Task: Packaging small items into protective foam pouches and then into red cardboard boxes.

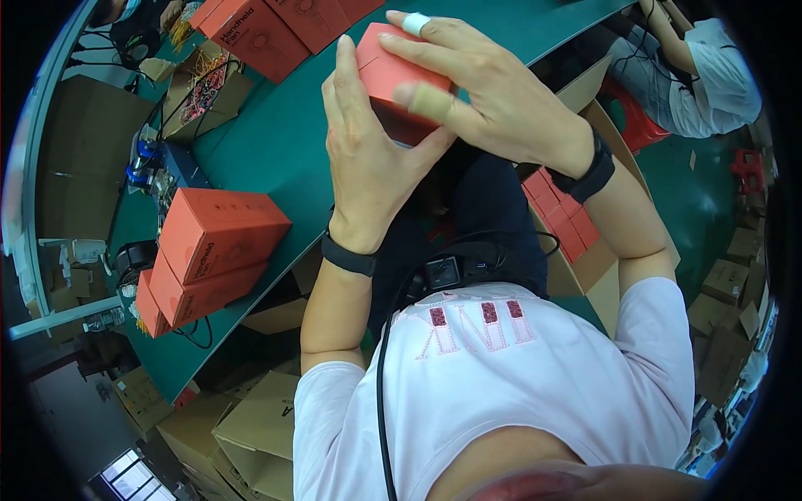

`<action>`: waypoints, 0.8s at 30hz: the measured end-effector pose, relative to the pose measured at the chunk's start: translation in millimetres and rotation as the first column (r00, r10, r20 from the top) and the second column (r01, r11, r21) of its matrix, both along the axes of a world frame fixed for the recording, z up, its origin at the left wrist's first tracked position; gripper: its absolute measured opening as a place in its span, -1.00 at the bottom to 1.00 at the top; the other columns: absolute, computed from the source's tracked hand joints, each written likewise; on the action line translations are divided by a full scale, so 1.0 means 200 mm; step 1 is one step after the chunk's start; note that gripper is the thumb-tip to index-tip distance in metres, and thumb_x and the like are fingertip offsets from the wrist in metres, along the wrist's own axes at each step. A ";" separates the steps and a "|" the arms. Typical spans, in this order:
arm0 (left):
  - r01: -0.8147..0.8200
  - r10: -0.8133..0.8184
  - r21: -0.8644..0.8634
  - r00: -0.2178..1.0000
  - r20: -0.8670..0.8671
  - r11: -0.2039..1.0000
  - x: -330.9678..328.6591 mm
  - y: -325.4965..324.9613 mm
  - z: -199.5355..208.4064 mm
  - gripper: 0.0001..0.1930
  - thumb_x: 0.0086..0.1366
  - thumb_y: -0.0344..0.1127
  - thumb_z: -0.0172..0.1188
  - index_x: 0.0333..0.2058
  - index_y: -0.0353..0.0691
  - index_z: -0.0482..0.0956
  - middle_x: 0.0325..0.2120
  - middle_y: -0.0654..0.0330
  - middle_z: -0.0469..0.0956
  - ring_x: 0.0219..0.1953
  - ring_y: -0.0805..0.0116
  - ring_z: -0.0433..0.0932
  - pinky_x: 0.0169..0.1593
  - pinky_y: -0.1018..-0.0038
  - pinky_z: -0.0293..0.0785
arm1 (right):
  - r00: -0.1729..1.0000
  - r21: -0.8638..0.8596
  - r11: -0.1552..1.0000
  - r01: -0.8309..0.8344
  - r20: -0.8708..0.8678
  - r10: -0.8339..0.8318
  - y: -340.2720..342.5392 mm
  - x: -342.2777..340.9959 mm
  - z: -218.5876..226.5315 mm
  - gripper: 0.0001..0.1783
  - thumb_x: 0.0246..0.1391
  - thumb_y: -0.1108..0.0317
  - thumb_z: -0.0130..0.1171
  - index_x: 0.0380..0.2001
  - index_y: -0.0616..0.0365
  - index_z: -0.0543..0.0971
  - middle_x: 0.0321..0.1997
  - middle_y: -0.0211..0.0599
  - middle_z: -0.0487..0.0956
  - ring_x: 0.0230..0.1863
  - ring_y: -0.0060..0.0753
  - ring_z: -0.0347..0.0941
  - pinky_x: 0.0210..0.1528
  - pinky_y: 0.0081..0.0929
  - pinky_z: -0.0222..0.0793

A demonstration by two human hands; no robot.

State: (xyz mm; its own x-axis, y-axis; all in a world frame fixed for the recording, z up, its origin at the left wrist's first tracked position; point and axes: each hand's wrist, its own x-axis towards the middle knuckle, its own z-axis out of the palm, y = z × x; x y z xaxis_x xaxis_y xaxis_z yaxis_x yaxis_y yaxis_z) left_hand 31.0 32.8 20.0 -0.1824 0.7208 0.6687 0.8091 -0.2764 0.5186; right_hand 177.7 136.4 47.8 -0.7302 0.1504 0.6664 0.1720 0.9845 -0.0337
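At top centre, the left hand [365,159] and right hand [510,96] close their grip around a coral-red, sharp-edged cardboard box [380,71]; at left, flat-sided red cardboard boxes [219,234] crowd the smooth green surface [259,146].

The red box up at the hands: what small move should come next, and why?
Perhaps move the red box toward the open carton at the right: the left hand grips it, the right hand lies over it, and similar boxes already sit in that carton.
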 end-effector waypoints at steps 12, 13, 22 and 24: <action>0.383 0.020 0.015 -0.086 0.996 0.924 -0.36 -0.09 0.05 -0.25 0.29 0.32 0.14 0.16 -0.25 0.49 0.06 0.08 0.60 0.10 0.14 0.58 0.19 0.13 0.50 | 0.967 0.164 0.958 -0.236 0.135 0.215 -0.10 0.36 0.37 -0.16 -0.18 0.03 0.55 0.24 -0.07 0.51 0.44 -0.04 0.28 0.41 0.02 0.24 0.46 0.03 0.10; 0.439 0.080 -0.039 -0.077 0.994 0.898 -0.27 -0.10 0.08 -0.26 0.31 0.30 0.13 0.15 -0.28 0.51 0.09 0.06 0.59 0.12 0.13 0.57 0.24 0.17 0.47 | 0.968 0.262 0.932 -0.250 0.035 0.250 -0.16 0.31 0.32 -0.11 -0.28 0.06 0.56 0.24 -0.19 0.48 0.35 -0.03 0.37 0.35 0.03 0.31 0.44 0.00 0.17; 0.617 0.103 -0.023 -0.095 0.990 0.787 -0.11 -0.29 0.08 -0.16 0.48 0.26 -0.14 0.40 -0.38 0.04 0.27 -0.20 0.30 0.21 -0.08 0.45 0.21 0.06 0.46 | 0.964 -0.225 0.947 0.229 -0.080 -0.252 0.35 -0.10 0.40 -0.03 -0.20 -0.07 0.45 0.28 0.14 0.39 0.08 0.12 0.43 0.10 0.19 0.37 0.11 -0.08 0.38; 0.603 0.065 -0.198 0.236 0.970 0.772 -0.11 -0.35 0.11 -0.36 0.52 0.00 -0.04 0.34 -0.39 0.19 0.18 -0.13 0.43 0.15 0.08 0.53 0.13 0.18 0.53 | 0.907 -0.254 0.886 0.387 -0.071 -0.416 0.61 -0.25 0.36 -0.03 -0.22 -0.15 0.39 0.24 0.17 0.43 0.07 0.17 0.42 0.16 0.20 0.33 0.12 -0.07 0.41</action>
